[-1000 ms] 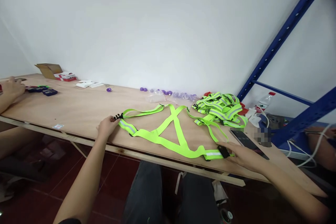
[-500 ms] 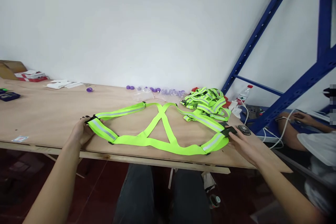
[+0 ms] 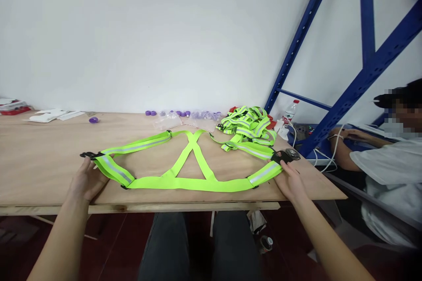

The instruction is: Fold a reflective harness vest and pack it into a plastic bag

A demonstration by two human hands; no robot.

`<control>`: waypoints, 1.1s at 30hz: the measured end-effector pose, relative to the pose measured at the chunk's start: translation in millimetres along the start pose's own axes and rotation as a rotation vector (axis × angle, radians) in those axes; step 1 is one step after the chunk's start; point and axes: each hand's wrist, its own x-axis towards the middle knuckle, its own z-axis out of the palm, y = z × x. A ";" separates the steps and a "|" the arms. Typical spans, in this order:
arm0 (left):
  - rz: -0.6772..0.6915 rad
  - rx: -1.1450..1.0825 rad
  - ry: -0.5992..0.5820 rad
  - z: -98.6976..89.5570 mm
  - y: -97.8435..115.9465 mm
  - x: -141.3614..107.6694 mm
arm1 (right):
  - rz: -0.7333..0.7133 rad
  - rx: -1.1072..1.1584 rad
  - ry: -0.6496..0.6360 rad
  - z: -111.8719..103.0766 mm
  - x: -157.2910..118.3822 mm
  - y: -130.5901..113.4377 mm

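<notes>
- Reflective harness point(image 3: 191, 183), lime with silver strips: one, spread on the counter point(image 3: 49, 162) before the person, straps crossed at the far middle.
- Left hand point(image 3: 86, 183): grip closed on the harness's left end, beside a black buckle point(image 3: 92, 155).
- Right hand point(image 3: 292, 182): grip closed on the right end, thumb against a black fitting point(image 3: 280, 156).
- Handling note: light, even tension seems best, with ends level, bands flat and the crossing centred.
- Heap of matching straps point(image 3: 247, 125): just beyond the right strap; a possible snag.
- Bottle point(image 3: 290, 112), red cap: red label, lettering too small to read.
- Other writing: none legible.
</notes>
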 end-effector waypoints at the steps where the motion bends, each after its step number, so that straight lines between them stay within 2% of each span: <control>1: 0.011 -0.010 0.027 -0.1 -1.6 2.0 | -0.008 0.028 0.045 0.4 0.0 3.4; 4: 0.050 -0.063 0.077 -1.9 -6.5 7.4 | -0.062 0.057 0.198 3.3 -0.3 10.3; 6: 0.067 -0.092 0.071 -1.2 -8.0 7.4 | -0.147 -0.008 0.273 7.1 -1.4 10.0; 9: 0.177 -0.096 -0.001 10.5 -6.6 -3.5 | -0.351 -0.203 0.258 17.8 -5.2 2.4; 11: 0.302 -0.035 -0.079 27.8 -6.2 -19.3 | -0.502 -0.338 0.147 30.5 -10.7 -4.1; 14: 0.413 0.193 -0.239 63.9 -16.4 -53.2 | -0.711 -0.555 -0.138 58.5 -25.7 -7.1; 17: 0.474 0.367 -0.432 100.2 -45.1 -90.7 | -0.899 -0.710 -0.353 89.7 -48.4 3.5; 19: 0.505 0.415 -0.512 118.5 -69.2 -111.2 | -0.977 -0.715 -0.393 105.6 -64.7 16.3; 22: 0.492 0.477 -0.579 133.7 -97.2 -129.7 | -1.045 -0.699 -0.431 117.0 -83.9 34.8; 24: 0.478 0.490 -0.606 137.1 -105.4 -134.5 | -1.061 -0.691 -0.462 118.0 -91.5 42.9; 33: 0.460 0.534 -0.613 135.6 -105.7 -136.4 | -1.035 -0.703 -0.419 115.3 -98.9 53.1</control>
